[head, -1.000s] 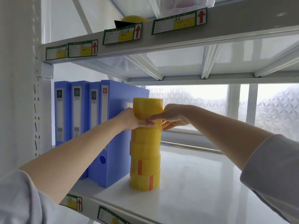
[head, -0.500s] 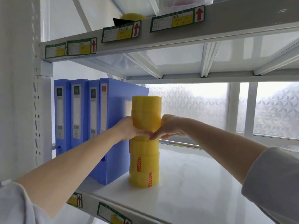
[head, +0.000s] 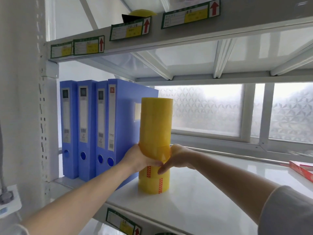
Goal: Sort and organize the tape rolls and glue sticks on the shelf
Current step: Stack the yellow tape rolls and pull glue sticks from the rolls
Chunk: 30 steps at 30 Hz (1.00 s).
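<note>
A tall stack of yellow tape rolls (head: 155,126) stands upright on the white shelf (head: 203,200), right beside the blue binders. My left hand (head: 138,158) grips the stack from the left, low down, thumb across the front. From the right, my right hand (head: 176,158) wraps around the same level, with a finger pointing down over a lower roll. Both hands clasp the stack around its lower third. No glue sticks are visible.
Several blue file binders (head: 89,129) stand upright at the shelf's left end against the post. A red box (head: 303,170) lies at the far right. The upper shelf (head: 186,31) hangs close above, with labels along its edge. A frosted window is behind.
Both hands have slid down the stack from near its top to its lower third. The stack stays upright in the same place. The camera has moved closer and lower.
</note>
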Motion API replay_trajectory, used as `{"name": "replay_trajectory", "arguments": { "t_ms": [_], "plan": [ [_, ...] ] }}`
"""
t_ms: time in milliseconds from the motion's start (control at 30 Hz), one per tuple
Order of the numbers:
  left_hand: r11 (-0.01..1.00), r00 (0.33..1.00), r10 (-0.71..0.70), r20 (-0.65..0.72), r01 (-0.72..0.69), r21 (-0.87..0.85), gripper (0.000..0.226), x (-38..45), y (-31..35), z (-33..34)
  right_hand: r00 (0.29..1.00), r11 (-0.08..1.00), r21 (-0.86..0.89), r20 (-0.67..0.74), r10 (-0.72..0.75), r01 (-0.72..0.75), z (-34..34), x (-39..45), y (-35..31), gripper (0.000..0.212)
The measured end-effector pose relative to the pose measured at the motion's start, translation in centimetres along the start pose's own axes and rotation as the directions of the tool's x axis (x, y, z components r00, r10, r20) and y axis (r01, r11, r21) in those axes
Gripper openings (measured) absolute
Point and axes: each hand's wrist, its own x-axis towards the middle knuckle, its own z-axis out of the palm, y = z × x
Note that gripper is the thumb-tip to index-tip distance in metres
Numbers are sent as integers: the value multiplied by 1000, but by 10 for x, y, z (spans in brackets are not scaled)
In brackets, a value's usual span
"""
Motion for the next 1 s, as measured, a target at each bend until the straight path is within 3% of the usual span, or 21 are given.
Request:
{"name": "replay_trajectory", "arguments": {
  "t_ms": [500,633,733,833,900,1000],
  "plan": [
    [994,999,-34,6,33,101,71,-8,4,-4,1000,1000,-21,-16,5,-6,6,-1,0,75],
    [958,985,-147,95,117,261,71,-11,18,-15,994,997,-73,105,35,-28,1,-11,-7,71],
    [885,930,-315,189,216,412,70,-23,34,-26,978,960,-251,132,160,-123,-14,-30,-6,65],
    [787,855,-411,316,157,596,56,-38,50,-29,962,923,-354,158,221,-154,-36,-51,4,42],
    [789,826,-396,402,82,609,49,-45,63,-21,962,913,-375,151,229,-158,-57,-71,8,51],
    [836,848,-283,449,-10,548,42,-52,95,4,970,904,-393,100,222,-167,-94,-106,13,54]
  ]
}}
